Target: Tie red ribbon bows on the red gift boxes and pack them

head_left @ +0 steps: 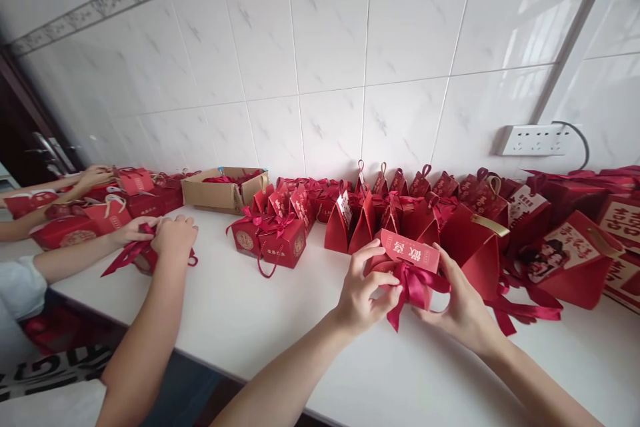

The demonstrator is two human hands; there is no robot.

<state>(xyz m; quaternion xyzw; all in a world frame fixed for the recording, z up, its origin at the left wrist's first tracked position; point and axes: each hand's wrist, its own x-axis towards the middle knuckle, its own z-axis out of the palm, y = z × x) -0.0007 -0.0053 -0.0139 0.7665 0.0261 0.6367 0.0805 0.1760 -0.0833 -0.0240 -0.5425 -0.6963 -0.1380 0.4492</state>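
Note:
A small red gift box (415, 253) with pale lettering on its top panel is held above the white table, tilted toward me. Across its front a dark-red satin ribbon (416, 285) is tied in a bow, one tail hanging down. My left hand (367, 290) is closed at the box's left side, thumb and index finger pinching the ribbon by the knot. With thumb and fingers, my right hand (463, 310) grips the right side and lower edge of the box. A bow-tied red box (270, 241) with a cord handle stands to the left.
Tent-shaped red boxes (473, 247) crowd along the tiled wall behind and right. Loose ribbon (537, 307) lies near my right hand. An open cardboard carton (215, 193) sits at back left. At left, a co-worker's hands (175, 237) handle another ribboned box; more hands (97, 177) work beyond.

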